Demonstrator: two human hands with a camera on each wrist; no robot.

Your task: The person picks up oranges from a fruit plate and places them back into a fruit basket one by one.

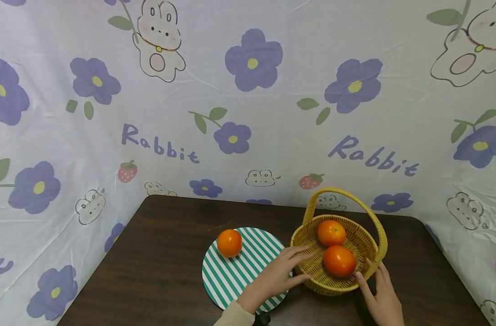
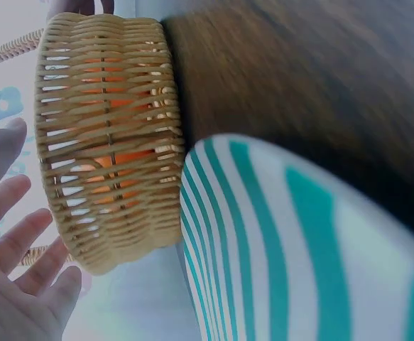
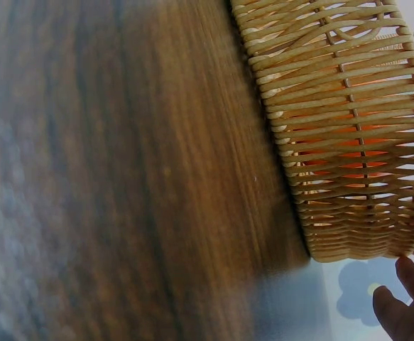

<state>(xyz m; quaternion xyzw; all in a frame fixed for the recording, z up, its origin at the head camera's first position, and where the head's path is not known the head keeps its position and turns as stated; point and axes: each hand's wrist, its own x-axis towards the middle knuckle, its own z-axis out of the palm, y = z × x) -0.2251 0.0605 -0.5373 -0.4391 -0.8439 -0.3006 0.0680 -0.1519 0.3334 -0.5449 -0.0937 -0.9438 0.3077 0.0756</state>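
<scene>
A yellow woven basket (image 1: 329, 290) with an arched handle stands on the table, two orange-red round fruits (image 1: 339, 261) inside it. My left hand (image 1: 274, 274) reaches over the striped mat to the basket's left side, fingers extended at the rim. Seen from the left wrist, its fingers (image 2: 40, 273) are spread beside the wicker wall. My right hand (image 1: 380, 294) is at the basket's right side near the handle base, thumb and fingers apart, fingertips right at the rim. The right wrist view shows only some of its fingers (image 3: 405, 298) by the basket's edge.
A round green-and-white striped mat (image 1: 231, 283) lies left of the basket, with a single orange fruit (image 1: 229, 243) on its upper left. The dark wooden table (image 1: 158, 258) meets a white cloth backdrop (image 1: 272, 113) printed with flowers and rabbits.
</scene>
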